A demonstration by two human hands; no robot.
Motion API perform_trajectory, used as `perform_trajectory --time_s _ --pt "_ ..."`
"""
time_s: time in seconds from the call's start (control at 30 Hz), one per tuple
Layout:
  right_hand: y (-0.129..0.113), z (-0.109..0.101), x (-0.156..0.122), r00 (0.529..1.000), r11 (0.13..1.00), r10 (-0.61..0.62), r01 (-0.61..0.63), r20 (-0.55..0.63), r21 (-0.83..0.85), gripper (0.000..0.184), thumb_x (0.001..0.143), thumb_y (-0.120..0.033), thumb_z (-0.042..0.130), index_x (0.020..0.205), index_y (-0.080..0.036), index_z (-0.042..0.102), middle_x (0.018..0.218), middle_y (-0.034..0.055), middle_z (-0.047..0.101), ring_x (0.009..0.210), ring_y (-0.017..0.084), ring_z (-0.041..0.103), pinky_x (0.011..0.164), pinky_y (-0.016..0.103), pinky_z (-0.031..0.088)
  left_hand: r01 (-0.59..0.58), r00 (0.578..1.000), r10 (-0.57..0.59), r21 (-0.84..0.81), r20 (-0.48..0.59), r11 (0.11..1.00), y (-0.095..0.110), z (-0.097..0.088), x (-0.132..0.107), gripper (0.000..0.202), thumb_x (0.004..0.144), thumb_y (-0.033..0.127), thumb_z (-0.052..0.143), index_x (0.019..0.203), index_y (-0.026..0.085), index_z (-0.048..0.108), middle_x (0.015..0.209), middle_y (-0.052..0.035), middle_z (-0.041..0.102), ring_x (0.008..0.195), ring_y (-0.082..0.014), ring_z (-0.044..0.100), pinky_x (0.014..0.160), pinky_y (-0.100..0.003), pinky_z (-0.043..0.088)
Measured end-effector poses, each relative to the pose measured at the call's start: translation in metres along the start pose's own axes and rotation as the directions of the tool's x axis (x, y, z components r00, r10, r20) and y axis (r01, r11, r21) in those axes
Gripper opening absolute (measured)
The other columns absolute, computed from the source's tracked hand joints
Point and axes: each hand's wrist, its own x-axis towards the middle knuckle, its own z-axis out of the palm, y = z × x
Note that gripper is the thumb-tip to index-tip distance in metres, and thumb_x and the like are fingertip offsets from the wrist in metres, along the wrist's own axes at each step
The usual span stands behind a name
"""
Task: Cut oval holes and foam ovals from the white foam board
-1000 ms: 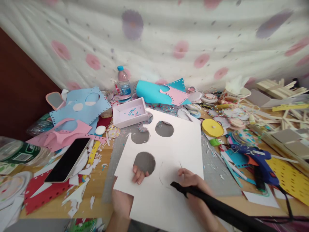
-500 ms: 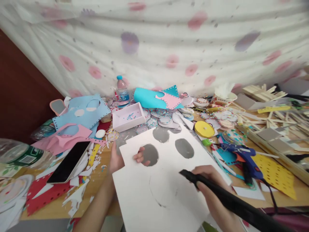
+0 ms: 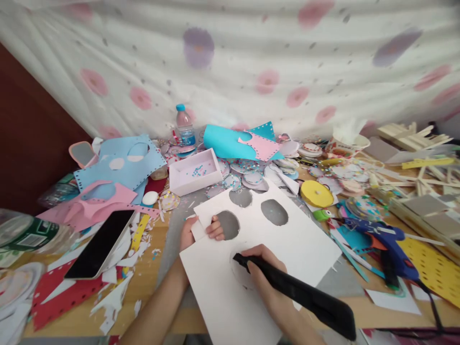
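Note:
A white sheet of card (image 3: 230,297) with several round holes in its far part lies tilted before me. My left hand (image 3: 208,229) grips its left edge, fingers coming up over the card beside a hole and the palm partly hidden under it. My right hand (image 3: 268,275) is wrapped round a long black pen-shaped cutter (image 3: 305,294). The cutter's narrow tip is at the upper part of a faint round outline (image 3: 246,286) on the card; whether it touches the surface I cannot tell.
Left are a black phone (image 3: 102,244), paper scraps and a clear bottle (image 3: 32,230). Behind the card stand a white box (image 3: 196,172) and a small bottle (image 3: 185,128). A blue glue gun (image 3: 390,239), yellow disc (image 3: 316,193) and wooden sticks (image 3: 413,134) lie right.
My right hand has brought the cutter left to the outline's upper edge. The card has shifted and turned a little, with my left hand still on its left edge.

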Motion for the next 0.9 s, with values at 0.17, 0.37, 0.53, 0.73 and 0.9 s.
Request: perform_trajectory --time_s 0.17,0.37,0.53,0.73,0.9 --pt "0.010 0.015 -0.006 0.997 0.998 -0.023 0.019 -0.074 -0.058 0.014 0.087 -0.025 0.049 0.091 -0.022 0.062 0.072 0.0008 0.065 0.057 0.016 0.058 0.053 0.025 0.047 0.018 1.000 -0.017 -0.035 0.004 0.999 0.000 -0.003 0.001 0.021 0.073 0.035 0.052 0.082 0.016 0.051 0.056 0.0053 0.033 0.048 -0.0113 0.041 0.054 -0.027 0.040" --pt "0.015 0.019 -0.008 0.996 0.995 -0.069 0.064 -0.065 -0.078 0.015 0.087 -0.022 0.049 0.095 -0.023 0.062 0.075 0.0012 0.066 0.058 0.016 0.061 0.051 0.025 0.048 0.019 1.000 -0.018 -0.054 0.012 0.998 -0.001 -0.004 -0.001 0.024 0.074 0.036 0.053 0.085 0.015 0.052 0.057 0.0048 0.036 0.049 -0.0114 0.043 0.055 -0.027 0.042" --pt "0.010 0.018 -0.006 0.986 0.982 -0.149 0.138 -0.079 -0.132 0.014 0.086 -0.020 0.051 0.094 -0.023 0.062 0.076 0.0010 0.068 0.059 0.016 0.062 0.054 0.025 0.048 0.023 1.000 -0.022 -0.060 0.020 0.998 -0.001 -0.003 -0.003 0.024 0.074 0.035 0.053 0.087 0.015 0.052 0.056 0.0045 0.037 0.050 -0.0122 0.045 0.056 -0.026 0.042" --pt "0.001 0.027 -0.006 0.977 0.982 -0.150 0.129 -0.155 -0.136 0.011 0.083 -0.020 0.050 0.087 -0.022 0.060 0.069 -0.0014 0.065 0.055 0.016 0.060 0.053 0.025 0.046 0.016 1.000 -0.015 -0.065 0.021 0.998 -0.001 -0.003 -0.002 0.022 0.075 0.035 0.052 0.085 0.016 0.051 0.057 0.0047 0.037 0.050 -0.0115 0.044 0.056 -0.026 0.042" --pt "0.001 0.036 -0.004 0.952 0.966 -0.225 0.191 -0.206 -0.173 0.013 0.082 -0.016 0.047 0.085 -0.022 0.059 0.069 -0.0008 0.063 0.058 0.016 0.060 0.054 0.026 0.045 0.020 1.000 -0.020 -0.061 0.005 0.998 -0.001 -0.001 -0.004 0.021 0.074 0.035 0.053 0.085 0.016 0.051 0.057 0.0049 0.035 0.050 -0.0118 0.044 0.056 -0.026 0.042"
